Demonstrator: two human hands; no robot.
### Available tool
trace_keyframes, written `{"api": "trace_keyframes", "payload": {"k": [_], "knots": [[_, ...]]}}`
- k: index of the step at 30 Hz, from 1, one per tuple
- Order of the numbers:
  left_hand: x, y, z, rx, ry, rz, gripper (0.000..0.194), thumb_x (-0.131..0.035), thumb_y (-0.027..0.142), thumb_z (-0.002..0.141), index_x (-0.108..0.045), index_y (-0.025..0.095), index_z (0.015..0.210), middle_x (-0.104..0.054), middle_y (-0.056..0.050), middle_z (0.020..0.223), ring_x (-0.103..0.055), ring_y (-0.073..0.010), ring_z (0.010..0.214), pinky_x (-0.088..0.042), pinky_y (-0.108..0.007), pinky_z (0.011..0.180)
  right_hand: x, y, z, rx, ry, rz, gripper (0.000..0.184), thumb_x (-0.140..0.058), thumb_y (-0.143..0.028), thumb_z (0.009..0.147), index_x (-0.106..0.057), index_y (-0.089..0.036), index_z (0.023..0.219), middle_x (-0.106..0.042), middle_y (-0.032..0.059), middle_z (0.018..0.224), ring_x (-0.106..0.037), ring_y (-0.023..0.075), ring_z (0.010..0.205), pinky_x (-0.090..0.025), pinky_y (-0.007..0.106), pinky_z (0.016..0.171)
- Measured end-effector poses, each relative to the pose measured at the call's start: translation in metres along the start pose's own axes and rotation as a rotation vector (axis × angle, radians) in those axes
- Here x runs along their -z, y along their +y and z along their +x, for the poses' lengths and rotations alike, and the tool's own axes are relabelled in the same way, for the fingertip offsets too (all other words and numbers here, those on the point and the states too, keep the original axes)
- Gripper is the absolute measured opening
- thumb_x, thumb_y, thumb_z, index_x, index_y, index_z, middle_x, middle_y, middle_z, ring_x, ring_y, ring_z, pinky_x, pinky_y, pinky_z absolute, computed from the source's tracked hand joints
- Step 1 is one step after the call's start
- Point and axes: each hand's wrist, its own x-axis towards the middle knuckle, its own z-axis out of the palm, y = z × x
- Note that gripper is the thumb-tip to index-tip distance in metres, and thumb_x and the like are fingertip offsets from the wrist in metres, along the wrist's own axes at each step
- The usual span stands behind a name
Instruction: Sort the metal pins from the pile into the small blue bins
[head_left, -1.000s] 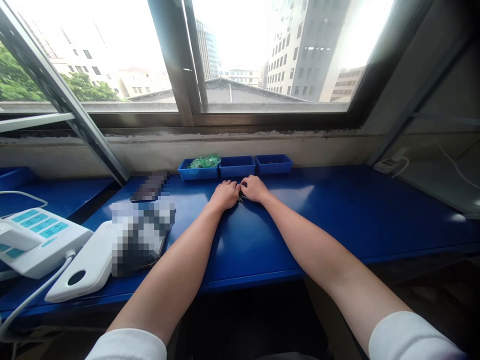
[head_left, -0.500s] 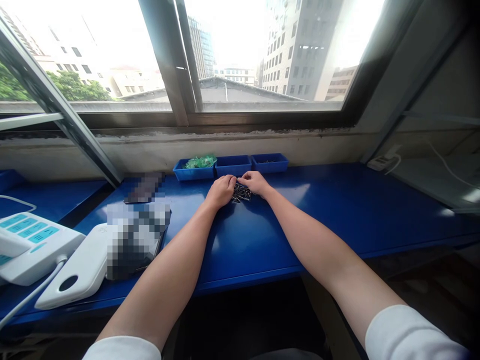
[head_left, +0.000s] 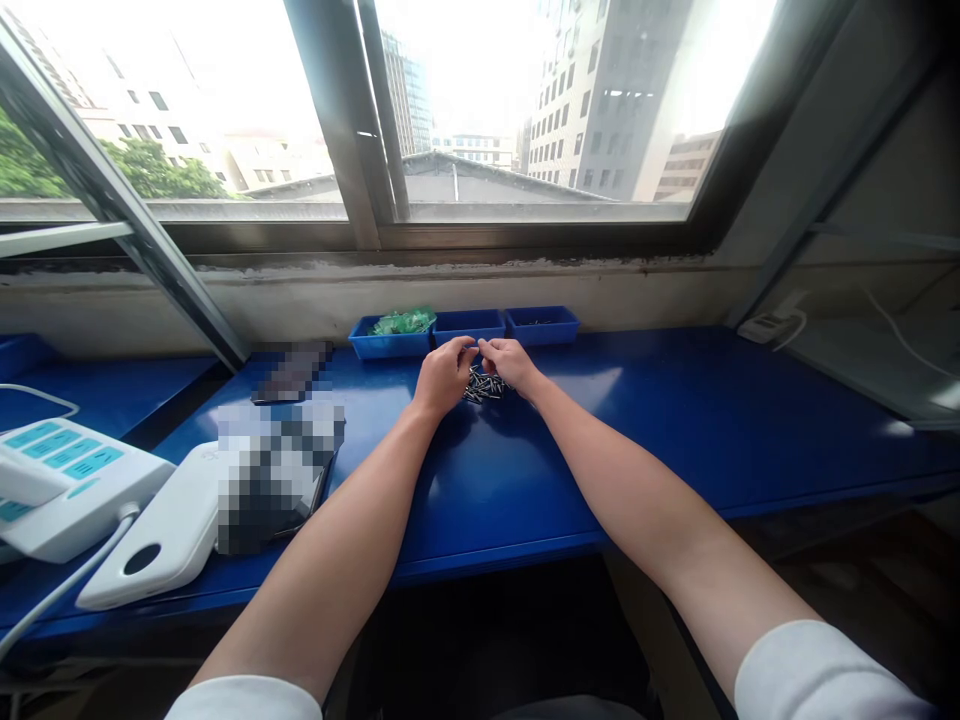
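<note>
A pile of small dark metal pieces, long and thin like screws (head_left: 486,387), lies on the blue tabletop (head_left: 495,480). Over its left side is my left hand (head_left: 446,372), fingers curled, the thumb and forefinger closed together. My right hand (head_left: 510,364) pinches just above the pile's right side, its fingertips almost meeting those of the left. Whatever sits between the fingertips is too small to make out. Behind the hands stand three blue bins: the left bin (head_left: 390,346) holds green plastic packets, the middle bin (head_left: 469,322) is partly hidden, and the right bin (head_left: 541,330) contains a few small dark pieces.
On the left lie a white power strip (head_left: 97,500) with a cable, a white rounded device (head_left: 154,545), and blurred items, among them a dark flat one (head_left: 292,372). A metal post (head_left: 161,270) rises at the left. The window ledge (head_left: 465,270) bounds the back.
Both hands have risen slightly off the pile, and their fingertips have come closer together. More of the metal pieces shows beneath them.
</note>
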Motion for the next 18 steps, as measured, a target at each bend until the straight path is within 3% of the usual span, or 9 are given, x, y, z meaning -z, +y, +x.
{"api": "trace_keyframes", "payload": {"k": [6, 11, 18], "knots": [[0.0007, 0.0008, -0.0008, 0.009, -0.035, -0.036, 0.018, -0.05, 0.026, 0.088, -0.065, 0.018, 0.095, -0.071, -0.005, 0.087, -0.065, -0.0167, 0.079, -0.049, -0.027, 0.075, 0.0016, -0.0001, -0.0006, 0.007, 0.107, -0.027, 0.05, -0.056, -0.061, 0.076, -0.048, -0.018, 0.051, -0.049, -0.002, 0.045, -0.042, 0.0081, 0.044, -0.036, 0.023, 0.049], [0.0057, 0.004, 0.0001, 0.13, -0.06, -0.023, 0.023, -0.044, 0.026, 0.09, -0.064, 0.018, 0.098, -0.071, -0.004, 0.091, -0.066, -0.0166, 0.084, -0.049, -0.026, 0.08, 0.0027, -0.0029, -0.0015, 0.018, 0.084, 0.111, 0.037, -0.065, -0.055, 0.069, -0.058, -0.019, 0.072, -0.061, -0.001, 0.06, -0.049, 0.0093, 0.05, -0.038, 0.022, 0.048], [0.0052, 0.0043, 0.0013, 0.199, -0.089, 0.022, 0.028, -0.041, 0.032, 0.092, -0.064, 0.018, 0.1, -0.071, -0.004, 0.09, -0.065, -0.0182, 0.086, -0.048, -0.027, 0.08, 0.0067, -0.009, -0.005, -0.026, 0.043, 0.249, 0.026, -0.063, -0.042, 0.073, -0.064, -0.016, 0.081, -0.068, 0.0034, 0.076, -0.06, 0.011, 0.06, -0.045, 0.021, 0.053]]}}
